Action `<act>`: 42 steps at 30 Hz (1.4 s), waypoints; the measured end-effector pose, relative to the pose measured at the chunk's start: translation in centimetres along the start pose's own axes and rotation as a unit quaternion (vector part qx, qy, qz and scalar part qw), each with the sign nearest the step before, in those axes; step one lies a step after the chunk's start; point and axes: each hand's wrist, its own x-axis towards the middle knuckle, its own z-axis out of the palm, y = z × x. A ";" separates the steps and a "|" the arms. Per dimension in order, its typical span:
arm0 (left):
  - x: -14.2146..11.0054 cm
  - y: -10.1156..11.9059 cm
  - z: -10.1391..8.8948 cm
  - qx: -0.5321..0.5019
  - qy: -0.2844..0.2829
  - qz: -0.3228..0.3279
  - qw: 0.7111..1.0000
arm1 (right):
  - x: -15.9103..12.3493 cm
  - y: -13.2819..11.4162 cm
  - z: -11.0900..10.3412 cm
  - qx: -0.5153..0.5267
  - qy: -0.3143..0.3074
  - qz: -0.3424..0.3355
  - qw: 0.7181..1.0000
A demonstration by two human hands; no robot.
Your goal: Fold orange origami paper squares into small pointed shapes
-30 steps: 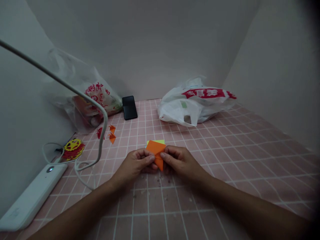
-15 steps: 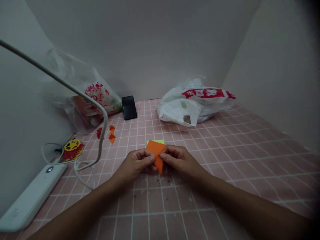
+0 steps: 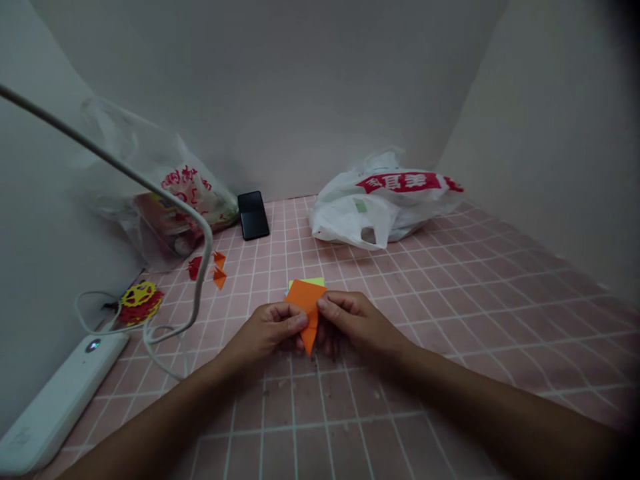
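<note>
A piece of folded orange origami paper (image 3: 308, 301) is held between my two hands, its narrow point toward me. My left hand (image 3: 280, 327) pinches its left edge, thumb on top. At the right edge, my right hand (image 3: 347, 321) grips the paper between thumb and curled fingers. The fingers under the paper are partly hidden. Just behind it, a yellow sheet (image 3: 316, 281) shows on the table, mostly covered from view. Off to the left lie small folded orange paper pieces (image 3: 219, 277) and a red folded piece (image 3: 195, 268).
A pink tiled tabletop (image 3: 280, 427) spreads below. A white power bank (image 3: 60, 407) with a grey cable (image 3: 200, 280) lies left, near red and yellow cut-out shapes (image 3: 140, 301). Farther back are a black phone (image 3: 253, 216), a clear bag (image 3: 175, 207) and a white plastic bag (image 3: 345, 220).
The right thumb has shifted from the middle of the orange paper to its right edge, and the paper's lower point looks narrower. The whole view has shifted slightly.
</note>
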 end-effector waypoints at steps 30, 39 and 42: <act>-0.2 0.3 0.3 -0.046 -0.024 -0.019 0.998 | 0.2 0.1 -0.1 -0.005 -0.018 0.026 0.999; -0.2 0.1 0.2 -0.042 -0.021 -0.010 0.999 | 0.2 0.5 0.0 -0.027 -0.016 0.021 0.999; -0.2 0.1 0.2 -0.042 -0.018 -0.001 0.999 | 0.2 0.5 0.0 -0.034 -0.020 0.014 0.999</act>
